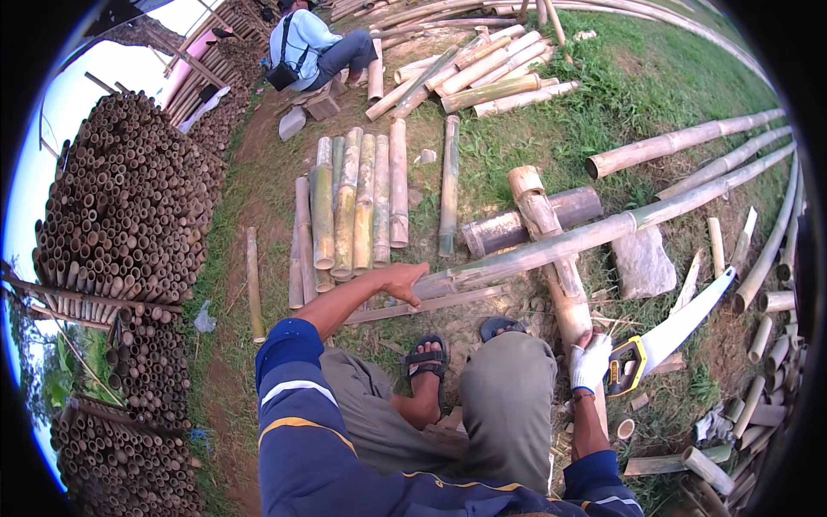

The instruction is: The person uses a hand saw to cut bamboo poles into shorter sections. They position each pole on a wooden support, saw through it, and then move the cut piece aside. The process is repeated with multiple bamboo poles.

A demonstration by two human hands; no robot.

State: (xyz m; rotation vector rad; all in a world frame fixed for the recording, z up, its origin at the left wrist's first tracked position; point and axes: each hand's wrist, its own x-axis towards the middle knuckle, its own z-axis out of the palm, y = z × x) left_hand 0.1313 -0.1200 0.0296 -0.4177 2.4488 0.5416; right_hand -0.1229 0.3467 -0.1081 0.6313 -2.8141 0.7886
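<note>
My bare left hand (401, 283) is around the near end of a long bamboo pole (568, 241), thumb below and fingers above. The pole slants up to the right, lying across a thick notched bamboo piece (551, 250). In my right hand (591, 364), which wears a white glove, is the yellow and black handle of a handsaw (682, 332). Its pale blade points up and right, apart from the pole. The gloved hand is right beside the lower end of the notched piece. My fingers on the saw handle are partly hidden.
Cut bamboo lengths (362, 202) lie in a row ahead, with a loose pile (491, 73) beyond. A dark bamboo log (530, 221) and a stone block (643, 263) lie under the pole. Tall bamboo stacks (121, 198) stand left. Offcuts (708, 470) lie right. Another person (306, 47) sits far ahead.
</note>
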